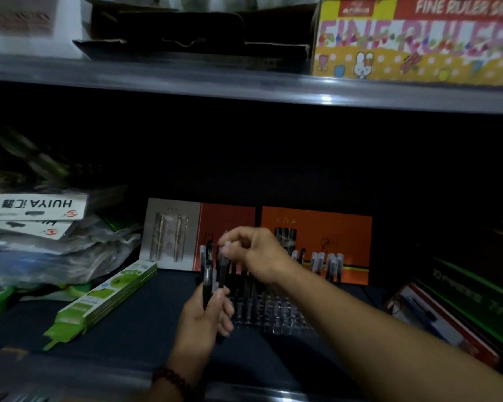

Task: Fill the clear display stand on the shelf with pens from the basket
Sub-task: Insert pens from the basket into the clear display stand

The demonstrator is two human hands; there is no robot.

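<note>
The clear display stand (276, 314) sits on the dark shelf in front of an orange backing card (352, 236), with a few pens (327, 264) upright in its back rows. My left hand (204, 320) grips a bunch of dark pens (211, 274) upright just left of the stand. Above them, my right hand (253, 248) pinches the capped top of one pen (223, 266) in that bunch. The basket is out of view.
Green flat boxes (105, 297) lie to the left, beside a pile of bagged goods with white labels (35, 207). Red and green boxes (447, 317) lean at the right. The upper shelf edge (244, 88) carries a yellow ruler-set box (415, 39).
</note>
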